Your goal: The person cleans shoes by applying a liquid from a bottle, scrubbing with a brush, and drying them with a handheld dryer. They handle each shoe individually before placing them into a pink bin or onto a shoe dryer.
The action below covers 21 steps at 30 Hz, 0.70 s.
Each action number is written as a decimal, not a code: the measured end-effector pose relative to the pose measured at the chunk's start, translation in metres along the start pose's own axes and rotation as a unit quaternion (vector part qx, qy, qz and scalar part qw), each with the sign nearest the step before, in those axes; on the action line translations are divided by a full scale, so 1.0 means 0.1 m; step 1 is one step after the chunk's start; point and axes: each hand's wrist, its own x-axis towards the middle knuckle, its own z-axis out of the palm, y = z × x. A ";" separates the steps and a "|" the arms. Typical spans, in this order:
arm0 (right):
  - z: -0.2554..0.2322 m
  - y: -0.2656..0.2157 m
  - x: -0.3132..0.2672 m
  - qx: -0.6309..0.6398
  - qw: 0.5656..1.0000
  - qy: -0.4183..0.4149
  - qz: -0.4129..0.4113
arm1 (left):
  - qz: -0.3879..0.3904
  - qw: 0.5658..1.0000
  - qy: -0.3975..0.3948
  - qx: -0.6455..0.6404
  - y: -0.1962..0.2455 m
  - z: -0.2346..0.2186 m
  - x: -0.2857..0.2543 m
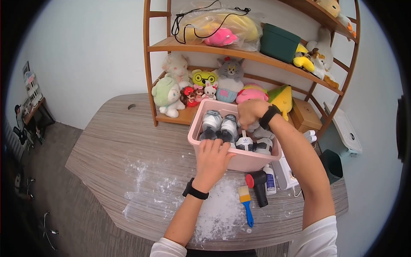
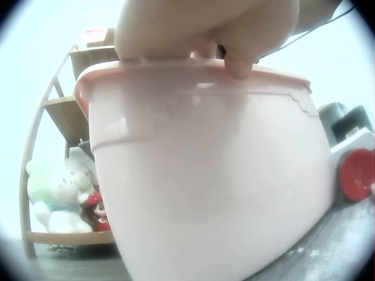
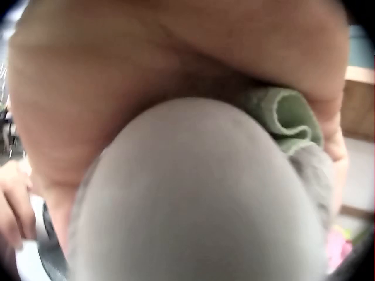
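Note:
A pink plastic bin (image 1: 239, 160) stands on the table with several shoes in it. At its front rim lies my left hand (image 1: 210, 160), fingers over the edge; the left wrist view shows the thumb outside the wall, so it grips the rim. Nearby are grey-and-white shoes (image 1: 212, 120) and a white shoe part with a trefoil logo (image 1: 244, 143). My right hand (image 1: 250, 112) reaches into the bin with curled fingers. In the right wrist view it curls round a grey rounded thing (image 3: 199, 193) with rolled green cloth (image 3: 293, 114) beside it; I cannot tell its kind.
Beside the bin lie a blue-handled brush (image 1: 247, 210), a black handheld device (image 1: 259, 188) with a red end, and a white bottle (image 1: 269, 180). White powder (image 1: 218, 210) covers part of the table. A wooden shelf (image 1: 239, 53) with plush toys rises behind.

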 end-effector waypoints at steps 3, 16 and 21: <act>0.02 0.02 -0.05 0.031 0.999 0.023 -0.013 | -0.012 0.999 0.010 -0.050 0.08 -0.15 0.08; 0.20 0.20 -0.33 0.098 0.990 0.102 -0.010 | -0.041 0.941 -0.328 0.076 -0.17 0.30 1.37; 0.51 0.22 -0.62 0.100 0.953 0.283 0.045 | -0.090 0.911 -0.379 0.137 -0.32 0.70 1.30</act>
